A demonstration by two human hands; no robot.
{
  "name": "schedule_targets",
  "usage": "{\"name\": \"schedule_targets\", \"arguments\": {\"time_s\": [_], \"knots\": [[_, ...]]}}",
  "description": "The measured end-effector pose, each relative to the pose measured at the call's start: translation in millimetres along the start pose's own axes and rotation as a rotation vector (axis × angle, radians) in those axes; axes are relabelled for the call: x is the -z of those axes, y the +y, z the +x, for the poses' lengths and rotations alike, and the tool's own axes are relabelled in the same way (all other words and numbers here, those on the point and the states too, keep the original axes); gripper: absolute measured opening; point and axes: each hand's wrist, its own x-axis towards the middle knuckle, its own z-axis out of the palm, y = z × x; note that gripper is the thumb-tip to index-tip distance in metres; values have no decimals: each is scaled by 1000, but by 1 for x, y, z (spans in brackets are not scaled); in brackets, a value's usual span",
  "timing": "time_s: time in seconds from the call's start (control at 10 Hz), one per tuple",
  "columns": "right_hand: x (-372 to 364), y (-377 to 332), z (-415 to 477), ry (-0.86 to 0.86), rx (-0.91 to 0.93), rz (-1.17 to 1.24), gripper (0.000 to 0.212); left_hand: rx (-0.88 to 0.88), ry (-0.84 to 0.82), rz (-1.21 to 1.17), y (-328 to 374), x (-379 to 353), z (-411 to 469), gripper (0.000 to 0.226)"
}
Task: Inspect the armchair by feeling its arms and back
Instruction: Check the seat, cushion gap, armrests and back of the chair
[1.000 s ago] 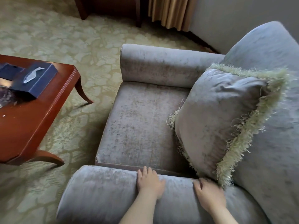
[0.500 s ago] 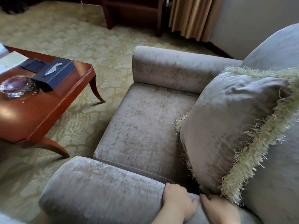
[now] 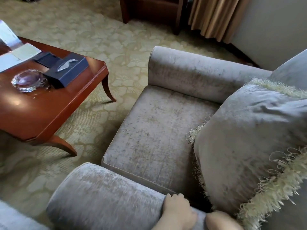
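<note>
A grey velvet armchair fills the right half of the view, its seat (image 3: 154, 138) bare. My left hand (image 3: 178, 210) lies flat on top of the near arm (image 3: 106, 198), fingers curled over its inner edge. My right hand (image 3: 221, 220) rests on the same arm just to the right, blurred and partly cut off by the frame's bottom edge, beside a grey cushion (image 3: 245, 143) with pale green fringe. The cushion leans against the chair's back (image 3: 294, 70). The far arm (image 3: 196, 73) runs across the middle of the view.
A red-brown wooden coffee table (image 3: 49, 107) stands left of the chair, carrying a dark blue tissue box (image 3: 66, 70), a glass ashtray (image 3: 29, 80) and papers. Patterned green carpet covers the floor. A dark wooden cabinet (image 3: 149, 12) and tan curtains (image 3: 216, 15) stand at the back.
The view has swung left and down, bringing more of the coffee table in. Both hands have slid back along the near arm toward the cushion and now sit at the frame's bottom edge.
</note>
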Motion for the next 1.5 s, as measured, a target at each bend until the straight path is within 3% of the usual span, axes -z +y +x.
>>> {"name": "schedule_targets", "arguments": {"time_s": [0.1, 0.2, 0.3, 0.6, 0.8, 0.9, 1.0, 1.2, 1.3, 1.4, 1.5], "knots": [[39, -146, -2, 87, -161, 160, 40, 102, 119, 11, -47, 5, -12, 59], [28, -192, 19, 299, 65, 125, 36, 216, 199, 48, -110, 16, -28, 55], [21, -228, 16, 267, -66, 52, 45, 288, 156, 113, -159, 25, -38, 59], [8, -219, 9, 225, -127, 14, 50, 237, 94, 179, -165, 22, -49, 56], [14, -209, -6, 359, -48, 86, 46, 314, 6, 160, -158, 34, -37, 59], [19, -170, -19, 373, -71, 58, 44, 321, -82, 124, -125, 31, -23, 61], [27, -106, -33, 368, -160, 83, 42, 189, -143, 90, -63, 20, -7, 61], [38, 10, -65, 339, -231, 68, 42, 46, -97, 145, 58, -10, 11, 47], [39, 36, -68, 425, -244, 106, 48, 36, -43, 177, 87, -20, 15, 44], [38, 27, -63, 404, -338, 70, 50, 32, -5, 141, 93, -26, 19, 45], [36, 15, -60, 488, -433, 94, 49, 55, 34, 99, 91, -28, 21, 50]]}}
